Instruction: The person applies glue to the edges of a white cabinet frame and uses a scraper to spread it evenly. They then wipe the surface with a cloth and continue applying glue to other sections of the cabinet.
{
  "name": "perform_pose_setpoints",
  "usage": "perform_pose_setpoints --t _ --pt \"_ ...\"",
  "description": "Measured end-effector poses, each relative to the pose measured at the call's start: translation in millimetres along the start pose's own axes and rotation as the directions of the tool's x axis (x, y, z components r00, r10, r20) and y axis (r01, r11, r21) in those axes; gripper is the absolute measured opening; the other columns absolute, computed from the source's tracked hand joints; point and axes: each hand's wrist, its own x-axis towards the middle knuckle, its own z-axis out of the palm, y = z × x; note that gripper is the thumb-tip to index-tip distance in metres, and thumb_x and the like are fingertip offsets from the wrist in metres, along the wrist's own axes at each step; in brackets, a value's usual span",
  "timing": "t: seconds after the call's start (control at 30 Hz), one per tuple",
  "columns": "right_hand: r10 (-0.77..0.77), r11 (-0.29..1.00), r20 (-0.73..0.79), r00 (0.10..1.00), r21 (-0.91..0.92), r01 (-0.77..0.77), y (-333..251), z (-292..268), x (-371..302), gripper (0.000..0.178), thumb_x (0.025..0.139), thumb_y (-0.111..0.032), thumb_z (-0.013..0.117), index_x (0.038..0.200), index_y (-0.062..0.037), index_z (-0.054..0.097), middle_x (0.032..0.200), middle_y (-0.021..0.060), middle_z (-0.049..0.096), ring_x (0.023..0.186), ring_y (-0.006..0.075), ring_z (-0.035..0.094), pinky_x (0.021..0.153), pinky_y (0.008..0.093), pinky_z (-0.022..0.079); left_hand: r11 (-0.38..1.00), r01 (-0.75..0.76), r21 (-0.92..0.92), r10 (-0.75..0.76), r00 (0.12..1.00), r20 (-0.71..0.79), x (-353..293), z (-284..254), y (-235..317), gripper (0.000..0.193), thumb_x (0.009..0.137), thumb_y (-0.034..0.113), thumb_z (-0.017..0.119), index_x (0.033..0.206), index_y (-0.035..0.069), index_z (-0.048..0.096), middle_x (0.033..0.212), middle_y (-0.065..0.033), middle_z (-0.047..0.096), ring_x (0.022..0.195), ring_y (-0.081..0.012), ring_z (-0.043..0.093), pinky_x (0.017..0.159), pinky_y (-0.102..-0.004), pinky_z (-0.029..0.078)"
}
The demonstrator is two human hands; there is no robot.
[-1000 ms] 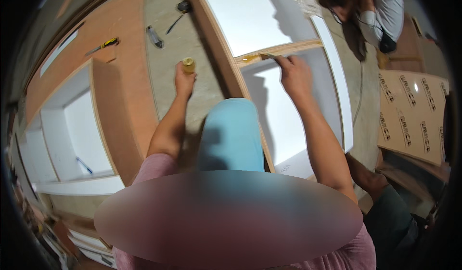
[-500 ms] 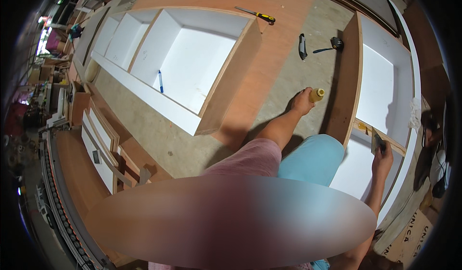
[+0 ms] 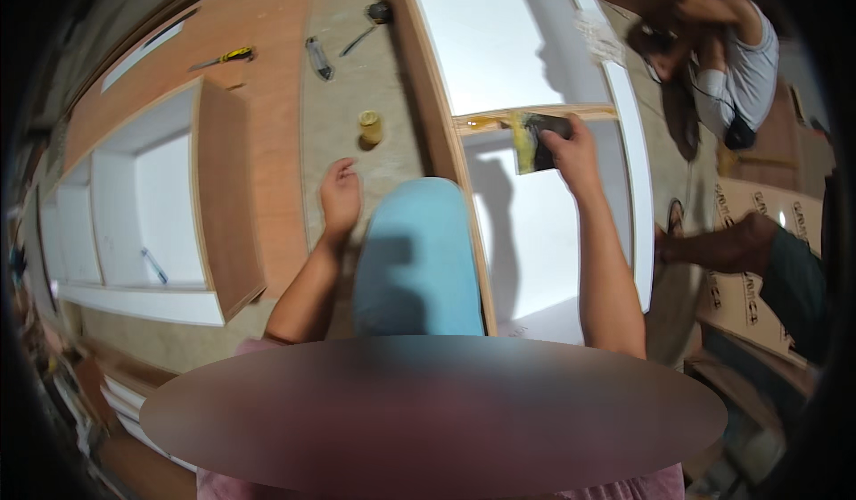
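Note:
My right hand [image 3: 575, 154] grips a flat scraper [image 3: 533, 143] with a dark body and a yellow-smeared blade edge. The scraper is over the wooden divider edge [image 3: 571, 115] of the white-lined cabinet [image 3: 419, 81] on the right. Amber glue [image 3: 484, 123] lies along that edge, left of the blade. My left hand [image 3: 341, 195] is empty, its fingers loosely extended and slightly blurred. Just beyond it a yellow glue bottle [image 3: 370, 128] stands on the concrete floor, apart from the fingers.
A second cabinet [image 3: 223, 188] stands at left with a blue marker [image 3: 154, 266] inside. Beyond the bottle lie a utility knife [image 3: 318, 58], a tape measure [image 3: 379, 12] and a yellow-black screwdriver [image 3: 223, 57]. At right are a crouching person [image 3: 749, 63] and another person's leg [image 3: 722, 243].
My left hand has let go of the glue bottle, which now stands on the floor. The view has swung right. The scraper's flat side now faces up more.

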Motion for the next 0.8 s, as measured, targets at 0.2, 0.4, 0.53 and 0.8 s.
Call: perform_pose_setpoints --t 0.2,0.4,0.53,0.8 --pt "0.061 0.989 -0.065 0.996 0.139 -0.052 28 3 -4 0.029 0.079 -0.007 0.068 0.105 0.0039 0.060 0.091 0.0135 0.068 0.078 0.0195 0.065 0.070 0.0318 0.053 0.941 -0.323 0.100 0.334 0.935 -0.123 40 16 126 0.021 0.093 0.009 0.060 0.111 0.000 0.065 0.083 0.0002 0.059 0.074 -0.0097 0.054 0.070 -0.0243 0.047" --pt "0.125 0.976 -0.061 0.990 0.187 -0.112 27 28 -16 0.031 0.078 -0.008 0.067 0.105 0.0055 0.060 0.090 0.0163 0.068 0.079 0.0225 0.066 0.071 0.0335 0.054 0.823 -0.549 0.143 0.554 0.833 0.011 117 109 212 0.043 0.088 0.024 0.067 0.124 0.001 0.058 0.127 -0.0174 0.053 0.115 -0.0301 0.053 0.100 -0.0385 0.043" --pt "0.190 0.972 -0.052 0.980 0.151 -0.180 20 41 -18 0.031 0.079 -0.008 0.066 0.106 0.0054 0.059 0.091 0.0171 0.068 0.081 0.0239 0.066 0.073 0.0344 0.054 0.696 -0.499 0.516 0.431 0.865 0.255 152 174 192 0.074 0.087 0.045 0.068 0.145 0.010 0.039 0.148 -0.0225 0.031 0.141 -0.0444 0.022 0.115 -0.0528 0.023" --pt "0.144 0.975 -0.018 0.989 0.176 -0.138 12 51 -19 0.030 0.081 -0.006 0.065 0.108 0.0049 0.058 0.094 0.0168 0.068 0.084 0.0236 0.066 0.076 0.0346 0.053 0.490 -0.441 0.752 0.273 0.897 0.348 150 218 157 0.084 0.093 0.063 0.048 0.157 0.017 0.020 0.161 -0.0234 0.010 0.149 -0.0451 -0.003 0.117 -0.0629 0.007"
